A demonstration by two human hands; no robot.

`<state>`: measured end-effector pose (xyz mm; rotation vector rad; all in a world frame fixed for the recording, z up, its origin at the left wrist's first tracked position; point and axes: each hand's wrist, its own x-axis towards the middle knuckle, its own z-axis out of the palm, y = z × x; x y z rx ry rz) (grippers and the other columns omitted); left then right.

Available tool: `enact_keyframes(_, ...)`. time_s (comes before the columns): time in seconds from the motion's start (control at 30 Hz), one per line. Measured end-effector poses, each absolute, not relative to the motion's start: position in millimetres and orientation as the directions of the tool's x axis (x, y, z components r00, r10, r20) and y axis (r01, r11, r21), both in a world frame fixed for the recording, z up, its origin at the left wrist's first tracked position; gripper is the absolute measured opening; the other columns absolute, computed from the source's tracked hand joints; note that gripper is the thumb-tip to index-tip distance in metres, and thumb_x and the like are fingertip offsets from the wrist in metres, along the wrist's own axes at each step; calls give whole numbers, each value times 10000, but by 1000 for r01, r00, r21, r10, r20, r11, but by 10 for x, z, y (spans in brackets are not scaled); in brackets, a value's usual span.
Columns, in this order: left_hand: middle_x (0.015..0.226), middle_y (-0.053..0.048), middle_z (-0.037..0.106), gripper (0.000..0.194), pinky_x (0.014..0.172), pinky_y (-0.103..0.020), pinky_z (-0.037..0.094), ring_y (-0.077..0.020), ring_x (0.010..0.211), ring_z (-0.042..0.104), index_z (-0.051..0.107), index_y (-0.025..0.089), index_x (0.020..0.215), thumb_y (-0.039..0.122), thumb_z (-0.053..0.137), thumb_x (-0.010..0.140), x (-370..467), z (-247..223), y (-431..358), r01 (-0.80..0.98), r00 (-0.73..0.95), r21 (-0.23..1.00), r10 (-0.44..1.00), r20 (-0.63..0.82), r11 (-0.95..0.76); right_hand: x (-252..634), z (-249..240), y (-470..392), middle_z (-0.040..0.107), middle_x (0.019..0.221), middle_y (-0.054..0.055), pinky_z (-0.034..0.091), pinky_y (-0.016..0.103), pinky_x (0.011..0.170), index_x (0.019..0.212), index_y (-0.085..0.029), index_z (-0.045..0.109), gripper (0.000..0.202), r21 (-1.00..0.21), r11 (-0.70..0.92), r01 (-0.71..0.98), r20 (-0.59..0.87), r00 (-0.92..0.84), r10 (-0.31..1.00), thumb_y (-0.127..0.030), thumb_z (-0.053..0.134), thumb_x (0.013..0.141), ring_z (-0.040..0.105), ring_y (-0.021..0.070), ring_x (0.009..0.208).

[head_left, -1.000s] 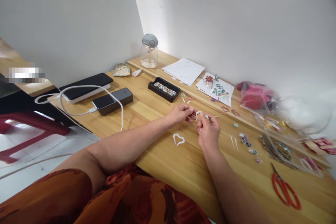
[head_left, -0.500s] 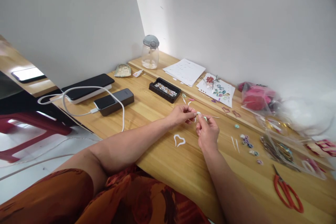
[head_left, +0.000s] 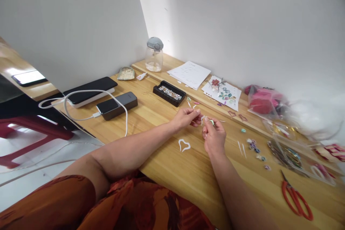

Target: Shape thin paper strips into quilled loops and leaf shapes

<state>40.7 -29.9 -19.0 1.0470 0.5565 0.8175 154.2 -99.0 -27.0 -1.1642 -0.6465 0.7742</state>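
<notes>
Left hand [head_left: 188,118]: thumb lifted since last frame; we can't tell its grip. Our right hand [head_left: 215,133] pinches white strip [head_left: 202,120] between hands, over table [head_left: 194,172]. Long axis curved, visible end pointing down toward us.

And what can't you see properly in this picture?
In the head view:
White piece: partly hidden by the right hand.
Left hand: its grip is too small to tell.
Beads: too small to count.
White bundle: blurred.
Red stool: cut off by the picture's left edge.
</notes>
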Motion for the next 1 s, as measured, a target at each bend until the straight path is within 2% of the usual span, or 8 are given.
enact_keyframes(0.13, 737, -72, 663, 518, 554, -223, 509, -117, 637, 633, 689, 77, 819, 588, 604, 822, 399, -149, -312, -275, 574, 916, 814, -87, 292, 1537, -269, -990, 520, 500, -67, 210, 154, 325, 833, -179, 627, 348, -960, 186, -209, 34, 575, 818, -373, 841, 637, 380, 51, 391)
enact_keyframes(0.27, 738, -74, 662, 529, 544, -220, 506, -119, 636, 637, 685, 76, 814, 596, 589, 829, 394, -136, -316, -267, 571, 917, 815, -98, 297, 1529, -253, -998, 513, 499, -72, 200, 157, 324, 829, -182, 618, 358, -958, 182, -222, 24, 570, 821, -375, 843, 628, 365, 48, 388)
enact_keyframes(0.53, 664, -46, 646, 379, 562, -229, 502, -111, 607, 620, 656, 84, 777, 461, 670, 819, 396, -170, -280, -311, 584, 898, 808, -76, 310, 1515, -238, -1003, 494, 499, -81, 201, 159, 329, 827, -184, 609, 374, -962, 169, -215, 23, 553, 833, -399, 839, 625, 350, 42, 383)
enact_keyframes(0.7, 734, -52, 657, 393, 582, -219, 504, -112, 656, 629, 671, 90, 809, 456, 773, 710, 378, -180, -282, -311, 617, 907, 786, -33, 282, 1532, -245, -994, 507, 488, -75, 209, 157, 326, 829, -177, 611, 373, -960, 181, -216, 27, 569, 822, -394, 839, 628, 354, 44, 377)
enact_keyframes(0.83, 713, -44, 649, 447, 560, -206, 481, -103, 638, 612, 678, 94, 800, 505, 787, 666, 377, -203, -289, -273, 628, 913, 775, -71, 304, 1540, -264, -990, 502, 477, -78, 210, 156, 328, 833, -176, 610, 376, -961, 177, -214, 21, 580, 814, -395, 838, 628, 357, 46, 375)
enact_keyframes(1.0, 710, -39, 652, 371, 523, -184, 433, -91, 611, 608, 667, 101, 772, 406, 829, 636, 382, -221, -286, -305, 652, 857, 747, -130, 415, 1546, -279, -991, 506, 487, -80, 210, 157, 336, 831, -184, 604, 385, -962, 171, -215, 19, 567, 823, -414, 837, 627, 364, 46, 382)
